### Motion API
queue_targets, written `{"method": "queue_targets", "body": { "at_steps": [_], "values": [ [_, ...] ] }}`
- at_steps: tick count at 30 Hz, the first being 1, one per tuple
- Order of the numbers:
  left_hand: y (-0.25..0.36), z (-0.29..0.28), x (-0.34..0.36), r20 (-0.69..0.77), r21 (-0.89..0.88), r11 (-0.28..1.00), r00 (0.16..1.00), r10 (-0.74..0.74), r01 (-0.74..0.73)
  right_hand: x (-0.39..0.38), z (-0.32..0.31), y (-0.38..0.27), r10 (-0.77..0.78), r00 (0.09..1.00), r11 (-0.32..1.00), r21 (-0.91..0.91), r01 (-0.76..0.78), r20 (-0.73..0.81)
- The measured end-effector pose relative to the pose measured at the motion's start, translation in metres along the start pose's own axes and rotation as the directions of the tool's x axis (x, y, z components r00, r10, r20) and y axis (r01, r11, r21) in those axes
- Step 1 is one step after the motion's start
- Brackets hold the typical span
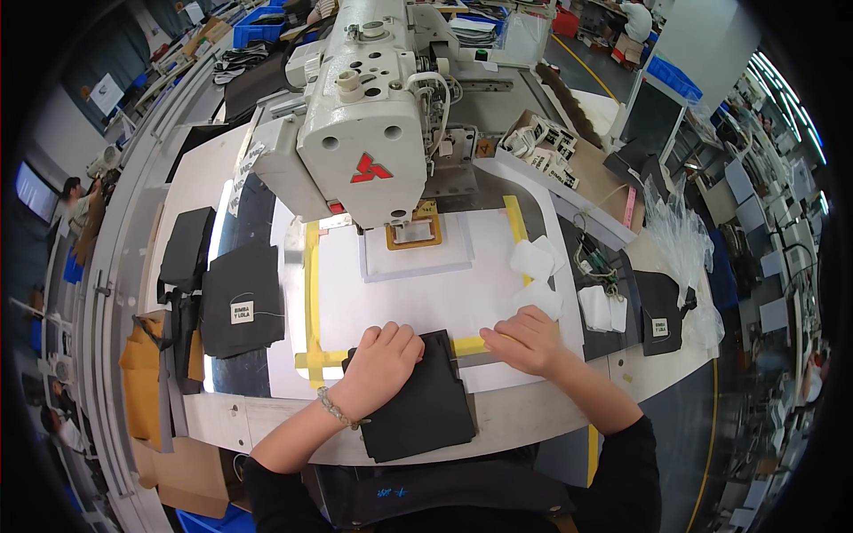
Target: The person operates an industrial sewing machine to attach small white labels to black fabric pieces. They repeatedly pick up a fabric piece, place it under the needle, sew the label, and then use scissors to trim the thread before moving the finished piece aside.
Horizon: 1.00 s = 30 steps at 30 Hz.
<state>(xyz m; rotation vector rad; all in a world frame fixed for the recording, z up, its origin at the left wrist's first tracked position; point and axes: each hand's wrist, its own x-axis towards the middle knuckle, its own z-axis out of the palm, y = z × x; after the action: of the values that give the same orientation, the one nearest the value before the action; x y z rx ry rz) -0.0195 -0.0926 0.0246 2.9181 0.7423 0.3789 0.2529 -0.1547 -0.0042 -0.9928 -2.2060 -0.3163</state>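
Observation:
A folded black fabric piece (419,413) lies at the table's near edge, partly over the white work sheet (400,311). My left hand (382,369), a beaded bracelet at its wrist, rests on the fabric's upper left with fingers curled down on it. To the right, clear of the black fabric, my right hand (526,342) is closed above the yellow tape. Whatever its fingertips pinch is hidden or too small to name. Beyond both hands, the white sewing machine head (364,133) stands over a small yellow-edged clamp frame (414,233).
Black fabric pieces (242,302) with a pale label lie left, beside another dark stack (187,249). White paper pieces (537,259) sit at right. Behind them stand a box of labels (555,164) and scissors-like tools (593,262). Clear plastic (680,240) hangs over the right edge.

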Motion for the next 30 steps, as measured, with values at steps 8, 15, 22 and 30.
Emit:
{"method": "queue_targets", "body": {
  "at_steps": [8, 15, 22, 30],
  "values": [
    [0.012, -0.035, 0.009, -0.176, 0.231, 0.972, 0.981, 0.075, -0.033, 0.021, 0.001, -0.036, 0.023, 0.998, 0.886, 0.461, -0.047, 0.058],
    [0.009, -0.051, 0.044, -0.319, 0.338, 0.94, 0.933, 0.165, -0.051, 0.035, -0.011, -0.05, 0.298, 0.873, 0.738, 0.487, -0.468, 0.387],
    [0.015, -0.049, 0.08, -0.433, 0.032, 0.947, 0.85, 0.301, -0.319, 0.043, -0.025, 0.001, 0.792, 0.598, 0.41, 0.62, -0.669, 0.121],
    [-0.023, 0.034, 0.127, -0.292, 0.067, 0.952, 0.907, 0.304, -0.298, 0.027, -0.01, 0.073, 0.859, 0.377, -0.092, 0.83, -0.551, 0.345]
  ]
}}
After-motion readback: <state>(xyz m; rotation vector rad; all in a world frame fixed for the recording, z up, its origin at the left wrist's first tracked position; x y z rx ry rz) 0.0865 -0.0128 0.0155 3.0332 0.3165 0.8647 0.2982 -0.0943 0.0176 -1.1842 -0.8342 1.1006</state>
